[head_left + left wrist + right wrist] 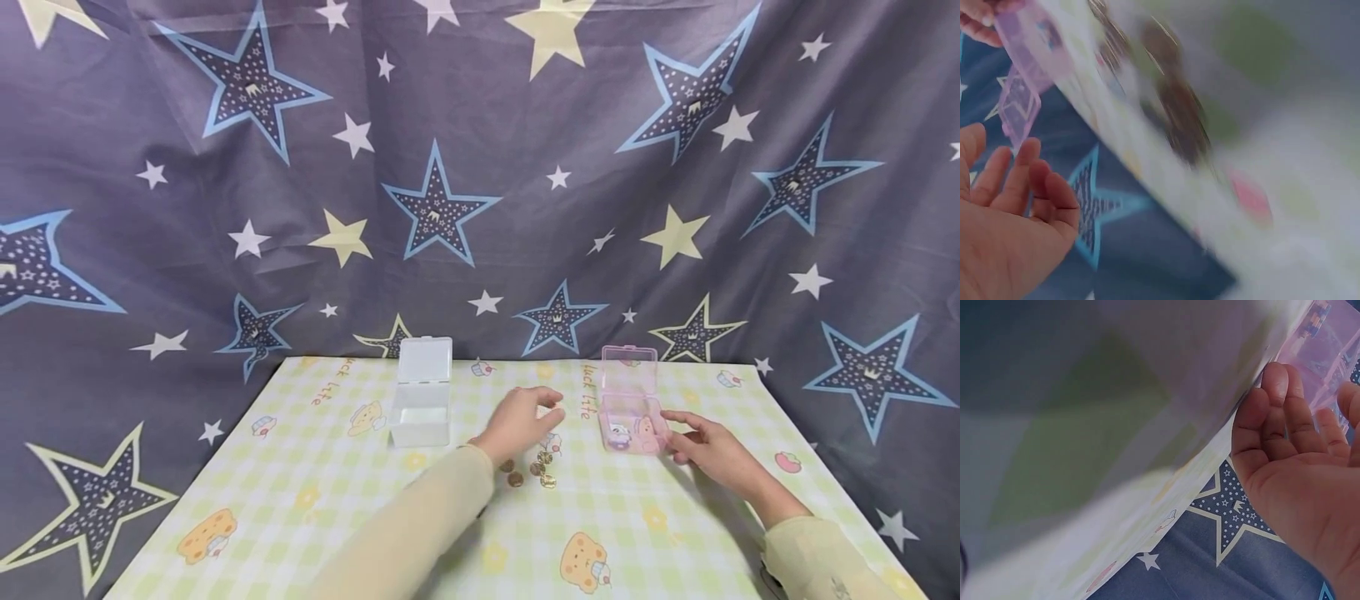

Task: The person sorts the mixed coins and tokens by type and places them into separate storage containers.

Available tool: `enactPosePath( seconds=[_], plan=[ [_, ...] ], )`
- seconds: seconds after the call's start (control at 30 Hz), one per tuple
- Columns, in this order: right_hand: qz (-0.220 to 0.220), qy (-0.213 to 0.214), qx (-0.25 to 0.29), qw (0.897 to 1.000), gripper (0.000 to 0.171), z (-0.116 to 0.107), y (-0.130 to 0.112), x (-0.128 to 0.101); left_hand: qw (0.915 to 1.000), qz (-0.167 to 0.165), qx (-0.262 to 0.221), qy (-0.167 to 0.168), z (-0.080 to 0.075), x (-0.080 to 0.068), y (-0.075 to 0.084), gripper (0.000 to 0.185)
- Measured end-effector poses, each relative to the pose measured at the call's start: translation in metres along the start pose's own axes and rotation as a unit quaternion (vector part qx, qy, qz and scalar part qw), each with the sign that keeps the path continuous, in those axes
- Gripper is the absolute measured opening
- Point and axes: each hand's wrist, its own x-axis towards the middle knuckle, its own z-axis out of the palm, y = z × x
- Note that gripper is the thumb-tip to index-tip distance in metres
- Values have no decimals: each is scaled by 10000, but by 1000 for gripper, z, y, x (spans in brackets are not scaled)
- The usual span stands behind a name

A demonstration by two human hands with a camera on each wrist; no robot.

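Observation:
My left hand [519, 423] hovers over the middle of the table, just behind several gold-coloured coins [548, 481]. Its fingers are loosely bent and nothing shows between them in the left wrist view. The coins are a brown blur [1179, 119] there. On the right, a small clear pink box [629, 372] stands with its lid raised; a little white-and-purple thing [618, 436] shows inside. My right hand [711, 454] is at that box's right side, fingertips against its wall. In the right wrist view its fingers [1275, 384] extend alongside the pink plastic.
A white box [421, 435] with its lid up stands at the back left of the table. A green-and-white checked cloth [300, 450] with cartoon prints covers the tabletop. Behind the table's far edge hangs a dark curtain [480, 108] with stars.

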Motion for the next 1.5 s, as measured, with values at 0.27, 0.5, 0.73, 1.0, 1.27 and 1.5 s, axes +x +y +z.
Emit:
enactPosePath(
  seconds=[0.27,0.5,0.73,1.0,1.27,1.5],
  plan=[
    [-398,339,-522,9973,65,-1,-8,1,9843,43,1252,1242,-108,-57,-71,46],
    [-1224,1530,-1185,9734,55,-6,-38,4,9787,-882,1130,1469,-156,-101,-135,55],
    [-2060,745,-925,9713,46,34,-91,15,9881,-1172,197,977,-141,-101,-152,58],
    [-2714,-878,-1207,9508,37,98,-121,34,9833,-1419,-136,1133,-131,-98,-155,52],
    [-2617,-1775,-1276,9401,23,134,-129,41,9816,-1558,-339,1054,-128,-97,-157,51],
    [-2304,-796,-2472,9378,20,160,-130,37,9777,-1726,-568,1050,-128,-102,-157,54]
  ],
)
